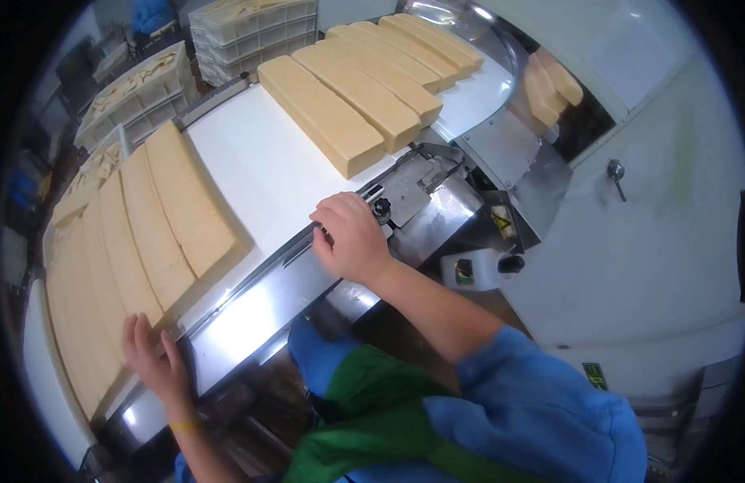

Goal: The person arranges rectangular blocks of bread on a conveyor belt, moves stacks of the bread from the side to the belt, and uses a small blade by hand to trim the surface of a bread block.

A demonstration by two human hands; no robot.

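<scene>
My left hand (156, 361) reaches to the near ends of several long, pale tan blocks (119, 241) lying side by side at the left. Its fingers are apart, and the fingertips touch the block ends. My right hand (350, 240) is at the near edge of the white conveyor belt (255, 153), beside a metal rail. Its fingers are curled down, and what they grip, if anything, is hidden. Just past it sits a black knob (380, 208) on a metal bracket. More such blocks (324, 113) lie on the belt's far part, some apart from others.
White crates (251, 40) are stacked behind the belt, with more crates (135, 97) at the upper left. A curved clear guard (501, 72) stands at the belt's far end. A white plastic jug (477, 270) is below, near a pale door (630, 266) with a handle.
</scene>
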